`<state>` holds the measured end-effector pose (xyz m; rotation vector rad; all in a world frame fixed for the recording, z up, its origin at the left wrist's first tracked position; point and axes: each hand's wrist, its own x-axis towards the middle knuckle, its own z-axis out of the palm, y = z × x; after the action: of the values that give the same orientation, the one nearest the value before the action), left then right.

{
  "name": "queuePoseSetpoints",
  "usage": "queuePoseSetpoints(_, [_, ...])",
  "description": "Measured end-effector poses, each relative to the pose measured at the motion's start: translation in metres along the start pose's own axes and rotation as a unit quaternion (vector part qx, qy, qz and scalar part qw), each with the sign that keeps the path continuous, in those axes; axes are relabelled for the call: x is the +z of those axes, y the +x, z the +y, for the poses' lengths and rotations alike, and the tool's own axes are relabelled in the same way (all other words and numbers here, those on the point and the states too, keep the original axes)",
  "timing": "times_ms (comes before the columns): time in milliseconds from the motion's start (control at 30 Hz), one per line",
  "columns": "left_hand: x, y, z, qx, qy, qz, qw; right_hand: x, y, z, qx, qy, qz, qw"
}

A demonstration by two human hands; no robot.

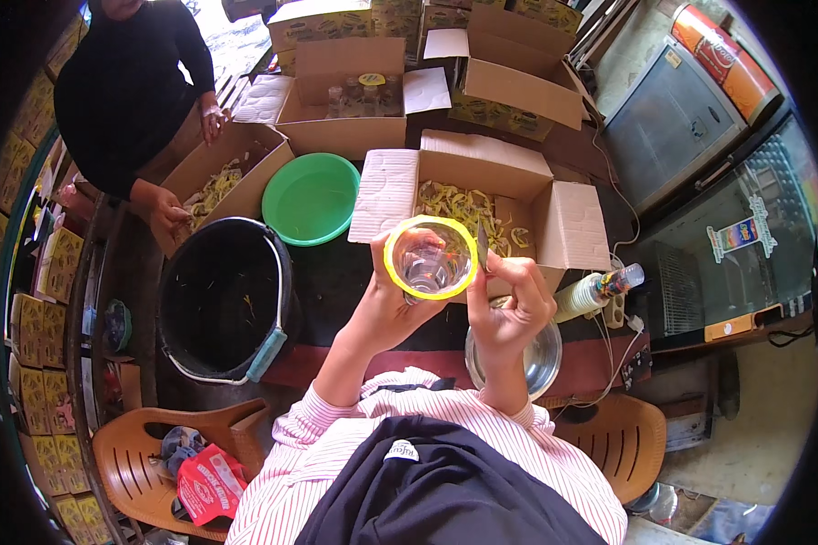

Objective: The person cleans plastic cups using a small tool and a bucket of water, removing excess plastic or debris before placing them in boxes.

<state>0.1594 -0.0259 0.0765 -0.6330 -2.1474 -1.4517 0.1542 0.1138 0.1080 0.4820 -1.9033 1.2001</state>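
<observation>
While we look down past our pink-striped sleeves, our left hand (386, 309) is wrapped firmly around a clear glass jar with a yellow band around its rim (429, 257), holding it up with its open mouth facing us, above the dark table (336, 282). Our right hand (509, 309) is closed around a small thin blade-like tool (483, 247), whose tip sits right at the jar's yellow rim on its right side; we cannot tell whether it touches. Just below the right hand a round shiny steel bowl (541, 363) rests on the table. Behind the jar stands an open cardboard box holding yellow scraps (482, 204), and to its left a green plastic basin (311, 198). A large black bucket (225, 300) stands left of our left arm. Across the table another person in a black top (127, 82) has both hands at a second open cardboard box (218, 173). A small plastic bottle with a coloured cap (600, 289) lies to the right.
</observation>
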Motion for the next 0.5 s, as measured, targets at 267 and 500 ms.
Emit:
queuePoseSetpoints(267, [0.004, -0.007, -0.006, -0.035, -0.104, -0.014, 0.994, -0.003, 0.002, 0.000, 0.009, 0.020, -0.016, 1.000])
queuePoseSetpoints(500, [0.004, -0.007, -0.011, -0.033, -0.109, -0.021, 0.993, -0.007, -0.002, 0.002, 0.048, 0.033, -0.027, 0.998])
